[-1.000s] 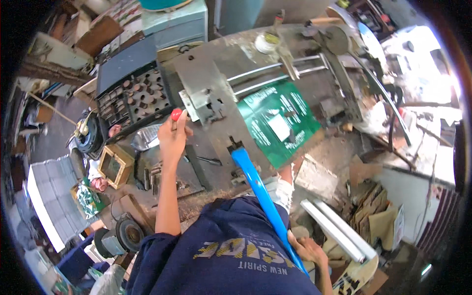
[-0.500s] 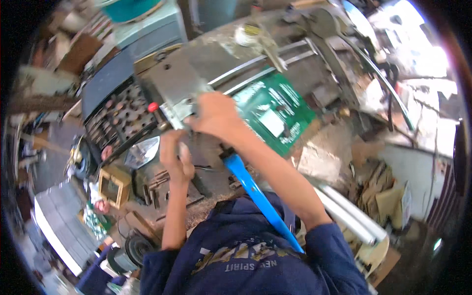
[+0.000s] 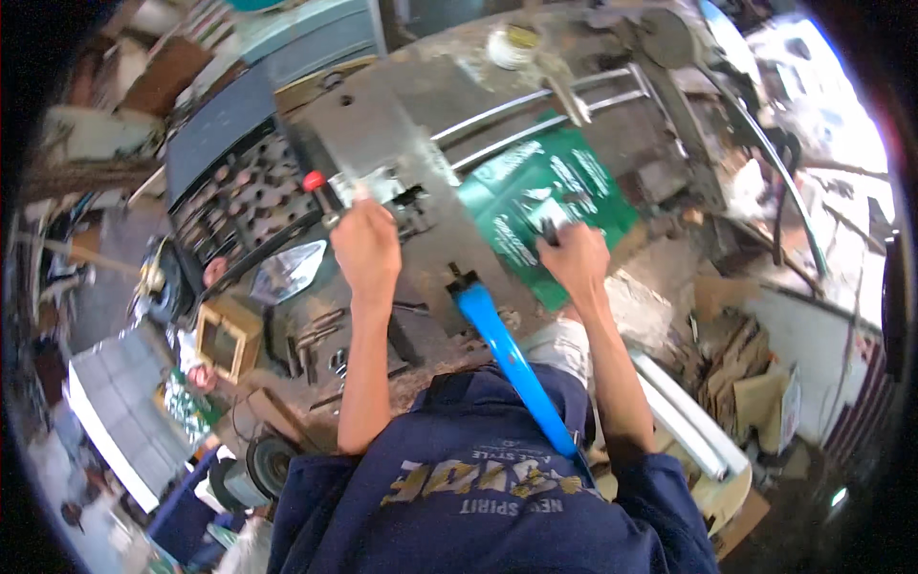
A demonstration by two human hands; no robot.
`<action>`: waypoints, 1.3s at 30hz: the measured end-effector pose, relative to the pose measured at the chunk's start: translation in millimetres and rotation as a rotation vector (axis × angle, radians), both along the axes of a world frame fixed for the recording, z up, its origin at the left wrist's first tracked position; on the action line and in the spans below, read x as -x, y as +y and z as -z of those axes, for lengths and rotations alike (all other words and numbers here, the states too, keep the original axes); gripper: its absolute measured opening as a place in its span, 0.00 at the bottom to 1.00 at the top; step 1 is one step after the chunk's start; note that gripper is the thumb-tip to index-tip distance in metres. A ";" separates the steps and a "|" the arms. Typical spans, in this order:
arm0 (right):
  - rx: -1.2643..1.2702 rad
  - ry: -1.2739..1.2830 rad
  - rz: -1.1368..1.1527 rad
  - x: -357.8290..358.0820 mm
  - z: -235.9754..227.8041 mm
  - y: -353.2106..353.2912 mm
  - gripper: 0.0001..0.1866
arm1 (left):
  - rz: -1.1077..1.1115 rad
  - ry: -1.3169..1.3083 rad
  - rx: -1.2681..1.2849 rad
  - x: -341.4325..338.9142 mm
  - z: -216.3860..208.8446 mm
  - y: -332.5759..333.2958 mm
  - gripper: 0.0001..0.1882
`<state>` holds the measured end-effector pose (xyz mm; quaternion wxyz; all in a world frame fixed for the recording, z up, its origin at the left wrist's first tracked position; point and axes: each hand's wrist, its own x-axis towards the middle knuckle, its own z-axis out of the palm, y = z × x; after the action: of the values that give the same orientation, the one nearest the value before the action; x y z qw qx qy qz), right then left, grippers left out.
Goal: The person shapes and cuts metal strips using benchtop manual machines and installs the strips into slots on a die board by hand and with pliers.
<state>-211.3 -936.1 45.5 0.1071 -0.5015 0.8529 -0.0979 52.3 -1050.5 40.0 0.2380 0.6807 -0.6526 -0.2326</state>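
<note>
My left hand (image 3: 367, 251) is closed at a metal fixture (image 3: 382, 182) on the bench. What its fingers hold, if anything, is hidden. Beside it a short lever with a red ball knob (image 3: 316, 180) leans over the fixture. My right hand (image 3: 578, 263) is over the lower right part of a green printed sheet (image 3: 507, 191), fingers pinched near small dark and shiny pieces (image 3: 553, 218); what is between them does not show clearly. Between my forearms a long blue lever (image 3: 512, 356) slants from the bench edge toward my body, touched by neither hand.
At the left lies a dark tray (image 3: 239, 206) of small metal pieces, near a clear plastic bag (image 3: 289, 272) and a wooden box frame (image 3: 228, 341). Metal rails (image 3: 507, 115) and a white tub (image 3: 512, 48) are at the back. White tubes (image 3: 684, 411) stand by my right elbow.
My right hand has moved from the fixture rightward to the green sheet. My left hand has moved forward to the fixture. The whole view has shifted slightly.
</note>
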 end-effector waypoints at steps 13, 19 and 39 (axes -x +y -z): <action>-0.159 -0.360 0.071 93.4 81.5 36.6 0.21 | 0.618 0.584 0.414 -22.6 -32.8 -85.3 0.08; 0.042 -0.974 0.215 38.9 -12.4 -31.0 0.23 | 0.445 0.357 0.254 -99.2 -128.5 -55.0 0.08; 0.137 -0.172 -0.471 -125.1 -83.2 -123.3 0.22 | -0.159 -0.264 -0.317 -233.7 54.1 123.4 0.22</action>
<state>-86.2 -1059.4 128.7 0.1647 -0.6822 0.6917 -0.1701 286.0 -927.0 -14.1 0.0583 0.7834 -0.5778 -0.2216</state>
